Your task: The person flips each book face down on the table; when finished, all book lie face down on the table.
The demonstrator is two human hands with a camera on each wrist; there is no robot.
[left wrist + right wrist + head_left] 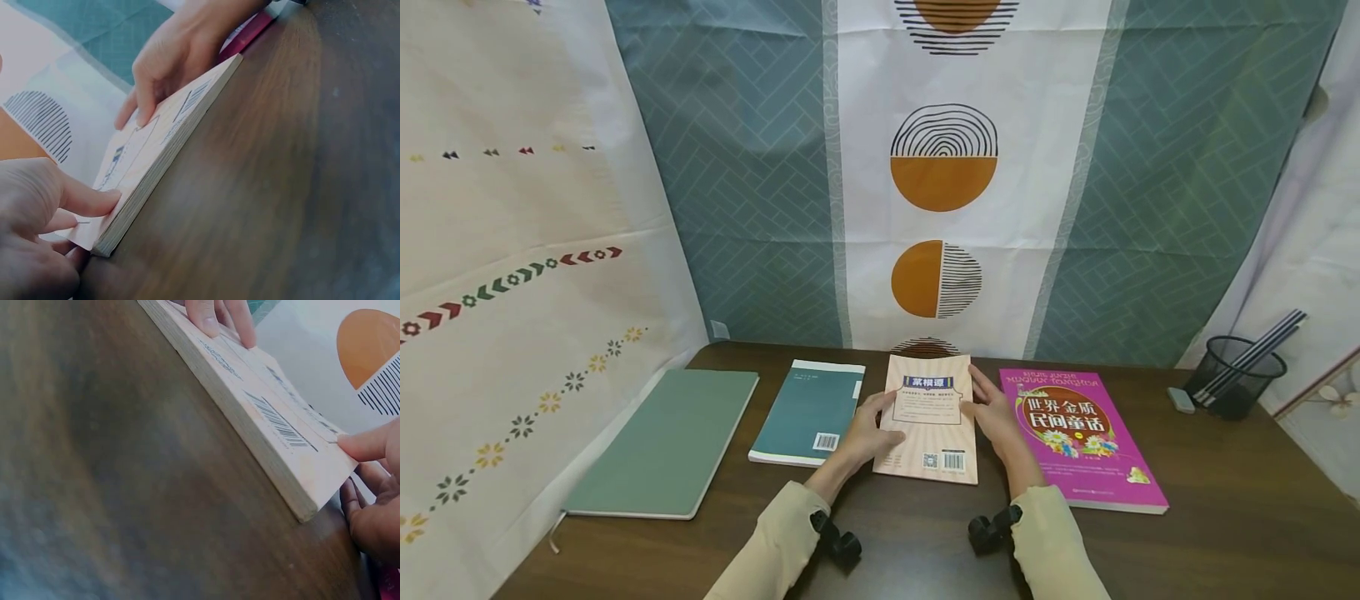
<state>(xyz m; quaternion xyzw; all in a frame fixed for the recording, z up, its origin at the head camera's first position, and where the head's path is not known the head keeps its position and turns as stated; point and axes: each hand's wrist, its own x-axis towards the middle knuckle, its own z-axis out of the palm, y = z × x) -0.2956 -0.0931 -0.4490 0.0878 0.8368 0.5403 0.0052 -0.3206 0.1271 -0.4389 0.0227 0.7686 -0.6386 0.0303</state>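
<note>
Two hands point(865, 432) point(996, 417) grip one beige book point(927, 437), flanked by two other books point(805, 412) point(1093, 450), one notebook point(662, 446) and one mesh cup point(1234, 406).

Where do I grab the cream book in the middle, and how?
Probably pinch the cream book by its two long edges, coming from the left and right, thumbs on top and fingers underneath. It's thin and flat with a cover facing up, so those edges should be easy to pinch. The left hand and right hand are holding it there now.
</note>
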